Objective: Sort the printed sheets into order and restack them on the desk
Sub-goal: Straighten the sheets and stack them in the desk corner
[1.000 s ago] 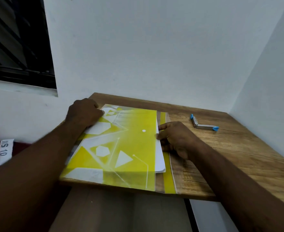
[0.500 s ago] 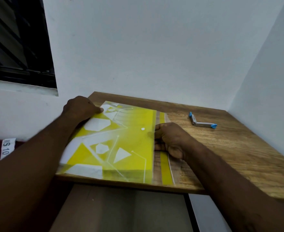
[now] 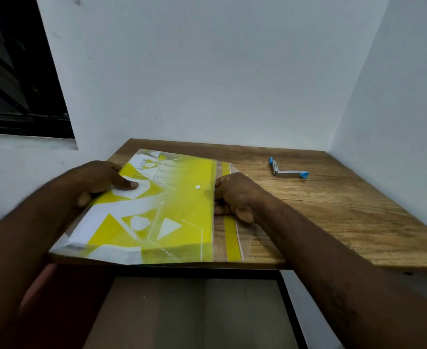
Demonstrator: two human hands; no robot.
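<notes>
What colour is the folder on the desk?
The folder is yellow with white shapes and thin lines, seen in the head view.

Yellow folder (image 3: pixel 182 210) with white geometric shapes, brown wood-grain desk (image 3: pixel 333 210), blue-tipped stapler (image 3: pixel 286 171)

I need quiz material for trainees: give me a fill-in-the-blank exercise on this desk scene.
1. The document folder is white and ____.
2. The open stapler has ____ tips.
3. The right hand holds the folder's ____ edge.
Missing words: yellow; blue; right.
</notes>
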